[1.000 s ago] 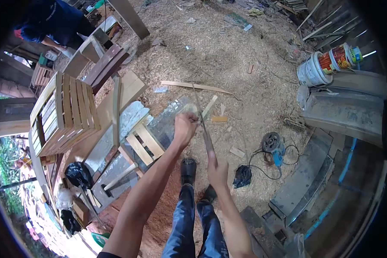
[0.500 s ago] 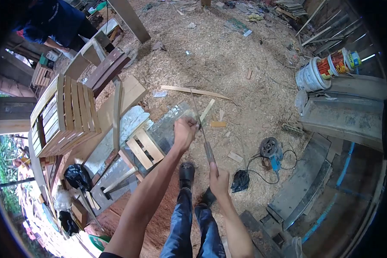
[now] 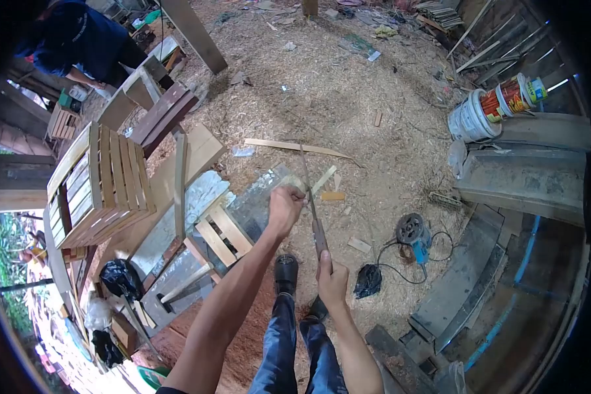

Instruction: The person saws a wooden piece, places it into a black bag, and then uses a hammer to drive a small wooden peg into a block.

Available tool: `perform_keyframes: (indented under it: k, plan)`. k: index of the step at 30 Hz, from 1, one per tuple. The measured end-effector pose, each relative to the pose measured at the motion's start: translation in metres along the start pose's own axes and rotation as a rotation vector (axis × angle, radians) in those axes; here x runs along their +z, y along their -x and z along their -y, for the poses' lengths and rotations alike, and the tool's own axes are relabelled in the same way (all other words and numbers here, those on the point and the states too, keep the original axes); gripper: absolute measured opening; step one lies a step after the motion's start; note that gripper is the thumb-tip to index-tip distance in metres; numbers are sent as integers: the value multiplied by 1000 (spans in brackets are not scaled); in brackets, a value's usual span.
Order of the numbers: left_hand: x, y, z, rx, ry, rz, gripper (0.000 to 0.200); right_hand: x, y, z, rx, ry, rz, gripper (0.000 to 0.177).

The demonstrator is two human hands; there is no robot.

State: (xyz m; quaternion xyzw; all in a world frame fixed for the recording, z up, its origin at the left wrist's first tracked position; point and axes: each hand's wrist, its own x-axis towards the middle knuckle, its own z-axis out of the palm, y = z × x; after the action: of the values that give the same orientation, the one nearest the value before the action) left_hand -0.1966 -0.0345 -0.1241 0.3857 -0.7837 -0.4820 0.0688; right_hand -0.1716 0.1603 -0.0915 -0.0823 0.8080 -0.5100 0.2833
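Observation:
My right hand [image 3: 333,282] is closed around the lower end of a long, narrow, knife-like blade [image 3: 313,213], which points away from me. My left hand [image 3: 285,207] is closed, its fingertips pinched together close beside the blade's middle. Whether they touch the blade, or hold some small piece, I cannot make out. Beyond the left hand a short pale wood strip [image 3: 324,178] lies on the ground. A small slatted wood panel [image 3: 224,234] rests on the worn bench board to the left, with a hammer [image 3: 185,284] near it.
A slatted wooden crate [image 3: 102,184] stands at left. A blue corded power tool [image 3: 415,240] and a black plastic bag [image 3: 368,281] lie on the shavings at right. Stacked buckets [image 3: 476,117] lean at far right. Another person [image 3: 79,43] bends over at upper left.
The blade's tip has shifted slightly right and nearer. Both hands have moved a little toward me, the left still beside the blade. The view has tilted slightly.

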Motion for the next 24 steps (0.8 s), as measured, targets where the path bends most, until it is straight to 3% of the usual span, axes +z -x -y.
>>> perform_keyframes:
  k: [6, 11, 14, 21, 23, 24]
  plan:
    - [4, -4, 9, -40, 7, 4, 11, 17, -15, 0, 4, 30, -53, 55]
    - [-1, -8, 5, -60, 7, 38, 14, -10, 46, -4, 25, -17, -10, 55]
    - [2, -8, 9, -73, 9, 46, 14, -4, 32, -32, -11, 116, -30, 55]
    - [-1, -10, 5, 11, -96, -17, 13, -24, 27, 6, 123, 78, 33, 54]
    - [2, -11, 5, 1, -53, 12, 15, -29, 41, -2, 97, -8, 22, 56]
    - [0, -11, 3, -70, -22, 42, 15, -28, 37, -1, 72, 90, 50, 58]
